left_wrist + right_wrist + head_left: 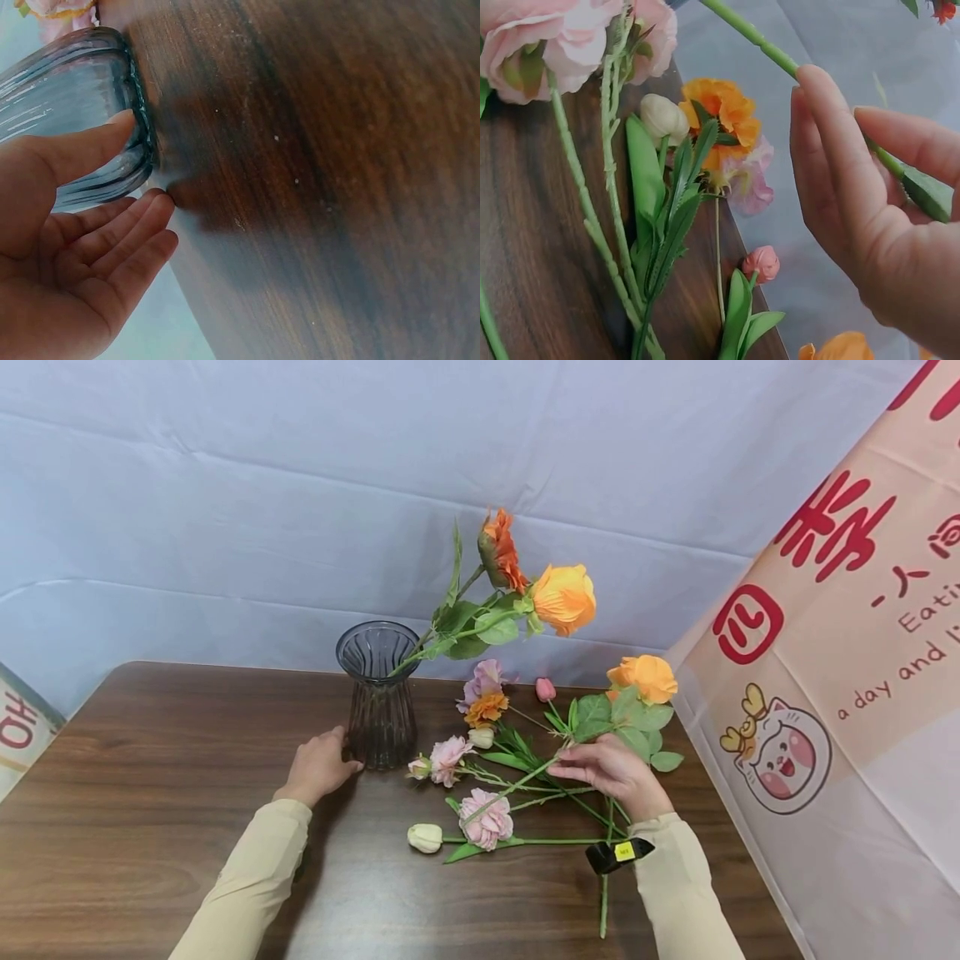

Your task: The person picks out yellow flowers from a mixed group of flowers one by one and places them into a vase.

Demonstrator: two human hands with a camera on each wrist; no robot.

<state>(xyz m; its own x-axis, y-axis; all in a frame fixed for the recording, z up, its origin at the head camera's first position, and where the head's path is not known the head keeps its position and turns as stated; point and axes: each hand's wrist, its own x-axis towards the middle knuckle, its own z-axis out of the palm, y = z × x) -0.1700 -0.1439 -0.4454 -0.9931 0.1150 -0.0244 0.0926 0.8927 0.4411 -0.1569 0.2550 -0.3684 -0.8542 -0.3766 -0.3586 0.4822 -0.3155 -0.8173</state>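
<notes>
A grey ribbed glass vase [382,718] stands at the table's back edge with an orange flower [502,552] and a yellow-orange rose [564,600] leaning right out of it. My left hand [321,766] holds the vase low by its base; in the left wrist view the thumb lies along the glass, the other fingers on its far side. Between thumb and fingers, my right hand [607,774] pinches the green stem [757,41] of another yellow-orange rose [643,679]. Its bloom and leaves are beyond the hand, its cut end pointing left over a pink flower [487,820].
Several loose flowers lie under and around my right hand: a white tulip [425,838], pink blooms [450,760], a small orange flower [486,710] and a pink tulip [545,690]. A pale cloth wall [262,527] rises behind the table; a printed banner [847,693] hangs at the right.
</notes>
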